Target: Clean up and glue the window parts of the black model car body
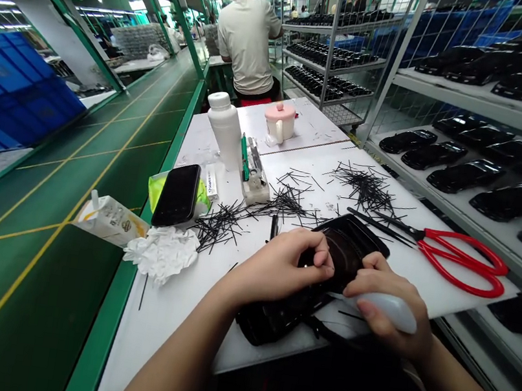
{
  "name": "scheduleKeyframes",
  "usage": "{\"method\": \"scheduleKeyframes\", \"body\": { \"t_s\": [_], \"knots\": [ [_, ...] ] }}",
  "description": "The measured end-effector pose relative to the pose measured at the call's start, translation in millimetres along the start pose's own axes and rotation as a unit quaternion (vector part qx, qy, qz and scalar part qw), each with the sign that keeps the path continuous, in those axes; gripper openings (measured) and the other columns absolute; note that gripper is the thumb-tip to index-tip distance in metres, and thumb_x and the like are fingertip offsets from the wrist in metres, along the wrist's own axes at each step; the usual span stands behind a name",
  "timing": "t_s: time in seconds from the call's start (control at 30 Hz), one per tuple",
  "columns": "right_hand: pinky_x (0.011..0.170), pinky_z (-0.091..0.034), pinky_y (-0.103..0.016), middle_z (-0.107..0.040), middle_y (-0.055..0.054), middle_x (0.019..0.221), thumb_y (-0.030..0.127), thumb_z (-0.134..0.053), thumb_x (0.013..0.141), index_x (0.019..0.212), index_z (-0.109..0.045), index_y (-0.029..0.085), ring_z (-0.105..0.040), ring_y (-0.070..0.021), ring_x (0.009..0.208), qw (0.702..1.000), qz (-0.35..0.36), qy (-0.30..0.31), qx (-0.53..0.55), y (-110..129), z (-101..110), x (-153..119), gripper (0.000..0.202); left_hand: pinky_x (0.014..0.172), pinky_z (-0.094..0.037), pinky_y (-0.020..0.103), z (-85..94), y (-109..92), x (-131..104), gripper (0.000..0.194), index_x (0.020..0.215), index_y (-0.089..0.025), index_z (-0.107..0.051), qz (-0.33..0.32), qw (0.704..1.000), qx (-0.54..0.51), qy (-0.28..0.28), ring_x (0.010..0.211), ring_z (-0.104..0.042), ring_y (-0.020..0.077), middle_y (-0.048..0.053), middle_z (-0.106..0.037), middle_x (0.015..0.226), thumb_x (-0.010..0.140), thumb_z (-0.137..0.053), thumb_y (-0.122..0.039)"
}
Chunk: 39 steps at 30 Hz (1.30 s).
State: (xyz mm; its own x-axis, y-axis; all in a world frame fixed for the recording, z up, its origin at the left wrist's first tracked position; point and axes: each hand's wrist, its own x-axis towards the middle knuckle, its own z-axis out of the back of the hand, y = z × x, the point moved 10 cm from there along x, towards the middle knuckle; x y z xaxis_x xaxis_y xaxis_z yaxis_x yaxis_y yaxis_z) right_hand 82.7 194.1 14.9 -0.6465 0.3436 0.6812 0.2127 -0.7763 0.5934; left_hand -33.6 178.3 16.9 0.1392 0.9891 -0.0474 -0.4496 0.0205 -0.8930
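A glossy black model car body (267, 317) lies across the white table in front of me, partly hidden by both hands. My left hand (293, 262) rests over it with thumb and fingers pinched together; what they hold, if anything, is hidden. Beside its other edge, my right hand (387, 299) is closed around a tool with a pale, rounded, translucent handle (393, 311). The tool's narrow end points left toward the car body, but its kind cannot be made out. Thin black strips (290, 200) are scattered just beyond the hands.
Red-handled scissors (462, 258) and black tweezers (374, 222) lie on the right. A phone (177, 195), crumpled tissue (161, 252), drink carton (113, 219), white bottle (224, 128) and pink-lidded cup (279, 123) stand left and back. Racks of black cars (465, 174) flank the table; a person (247, 43) sits ahead.
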Motion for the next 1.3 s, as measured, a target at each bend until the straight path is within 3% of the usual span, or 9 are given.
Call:
{"method": "scheduleKeyframes", "body": {
  "t_s": [1.3],
  "knots": [
    [0.064,-0.036,-0.039,-0.062,0.001,0.064,0.016,-0.050,0.089,0.083,-0.056,0.023,-0.045,-0.0168,0.055,1.000,-0.006,-0.016,-0.003,0.9,0.8,0.3,0.011,0.081,-0.042,0.026,-0.7,1.3,-0.9,0.022,0.072,-0.021,-0.041,-0.004,1.000,-0.007,0.005,0.085,-0.055,0.0162,0.000,-0.062,0.087,0.086,-0.058,-0.022]
  ]
}}
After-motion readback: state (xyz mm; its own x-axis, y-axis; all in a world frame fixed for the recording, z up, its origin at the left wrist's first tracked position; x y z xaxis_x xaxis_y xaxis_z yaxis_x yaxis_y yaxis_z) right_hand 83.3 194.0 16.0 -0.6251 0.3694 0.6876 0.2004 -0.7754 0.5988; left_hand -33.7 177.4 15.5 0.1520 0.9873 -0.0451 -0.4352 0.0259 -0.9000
